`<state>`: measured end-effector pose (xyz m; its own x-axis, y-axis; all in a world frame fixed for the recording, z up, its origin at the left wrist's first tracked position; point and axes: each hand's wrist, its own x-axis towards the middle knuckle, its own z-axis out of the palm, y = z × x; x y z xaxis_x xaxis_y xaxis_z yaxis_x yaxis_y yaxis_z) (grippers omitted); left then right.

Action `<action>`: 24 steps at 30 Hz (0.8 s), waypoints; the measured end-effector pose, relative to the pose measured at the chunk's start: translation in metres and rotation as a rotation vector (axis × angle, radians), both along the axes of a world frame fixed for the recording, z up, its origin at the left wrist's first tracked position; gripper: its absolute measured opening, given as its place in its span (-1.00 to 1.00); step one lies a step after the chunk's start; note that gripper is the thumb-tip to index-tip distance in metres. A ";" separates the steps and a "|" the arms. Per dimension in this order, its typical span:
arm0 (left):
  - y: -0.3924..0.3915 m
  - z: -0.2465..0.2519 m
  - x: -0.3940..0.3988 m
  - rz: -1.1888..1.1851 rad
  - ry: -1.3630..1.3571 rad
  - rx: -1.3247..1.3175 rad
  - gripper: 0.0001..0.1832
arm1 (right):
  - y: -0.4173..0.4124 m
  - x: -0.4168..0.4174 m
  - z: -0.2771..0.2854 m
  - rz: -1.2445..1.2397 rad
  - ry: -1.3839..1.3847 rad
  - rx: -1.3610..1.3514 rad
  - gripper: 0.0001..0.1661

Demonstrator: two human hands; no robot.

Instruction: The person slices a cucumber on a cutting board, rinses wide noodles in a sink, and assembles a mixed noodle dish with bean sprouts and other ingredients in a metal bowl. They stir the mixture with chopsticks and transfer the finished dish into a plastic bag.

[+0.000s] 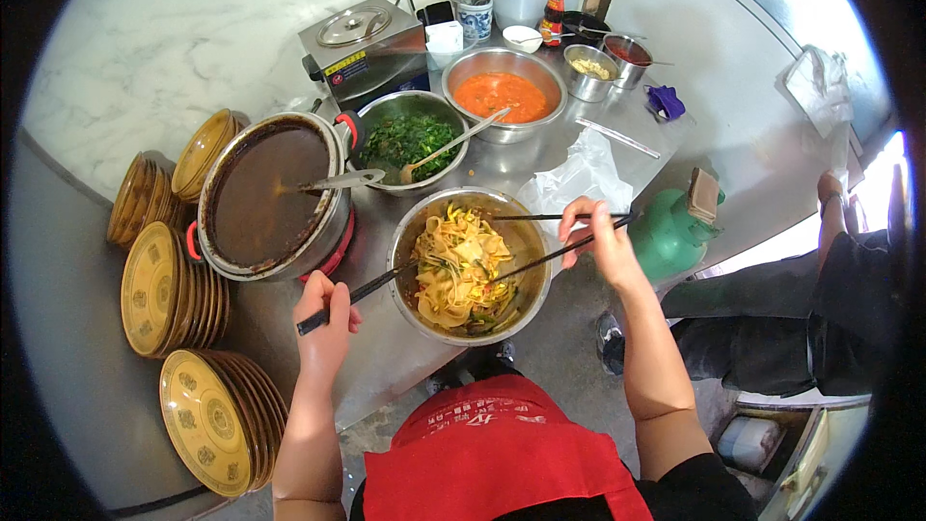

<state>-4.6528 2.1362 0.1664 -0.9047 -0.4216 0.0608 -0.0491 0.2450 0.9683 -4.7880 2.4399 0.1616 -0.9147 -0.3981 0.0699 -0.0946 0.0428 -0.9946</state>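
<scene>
A steel mixing bowl [542,260] stands at the table's near edge with wide noodles [463,260] and vegetables in it. My left hand [329,304] grips a black-handled utensil [380,281]; its far end lies among the noodles, so its kind cannot be told. My right hand [597,239] holds a pair of black chopsticks [550,257], spread apart. One tip touches the noodles and the other reaches over the bowl's upper part. A crumpled clear plastic bag [579,170] lies just beyond my right hand.
Left stand a pot of brown liquid [271,195] with a ladle and stacked yellow plates [210,420]. Beyond are bowls of chopped greens [412,134] and orange-red sauce [503,95]. A green gas cylinder [662,235] is at the right; another person [781,318] is farther right.
</scene>
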 end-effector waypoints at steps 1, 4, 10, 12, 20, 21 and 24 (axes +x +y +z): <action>0.003 -0.002 0.003 -0.013 0.000 -0.017 -0.80 | -0.008 0.005 -0.006 0.026 -0.051 0.005 -0.41; 0.023 -0.020 0.001 -0.090 -0.029 -0.117 -0.81 | -0.045 0.015 -0.045 0.169 0.128 0.175 -0.56; 0.028 -0.055 0.006 -0.174 -0.048 -0.590 -0.79 | -0.049 0.008 -0.051 0.138 0.207 0.314 -0.65; 0.024 -0.065 0.005 -0.092 -0.144 -0.309 -0.79 | -0.047 0.007 -0.063 0.024 0.149 0.267 -0.57; 0.025 -0.065 -0.014 0.011 -0.040 0.422 -0.78 | -0.054 0.013 -0.065 -0.298 -0.229 -0.238 -0.43; 0.026 -0.056 -0.014 0.029 -0.008 0.451 -0.78 | -0.053 0.012 -0.059 -0.290 -0.229 -0.270 -0.43; 0.026 -0.033 -0.004 -0.056 0.009 0.249 -0.79 | -0.049 0.010 -0.031 -0.211 -0.123 -0.137 -0.46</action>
<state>-4.6563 2.1625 0.1339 -0.9271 -0.3736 -0.0307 -0.0335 0.0009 0.9994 -4.7780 2.3914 0.1310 -0.9814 -0.1920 -0.0072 0.0243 -0.0873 -0.9959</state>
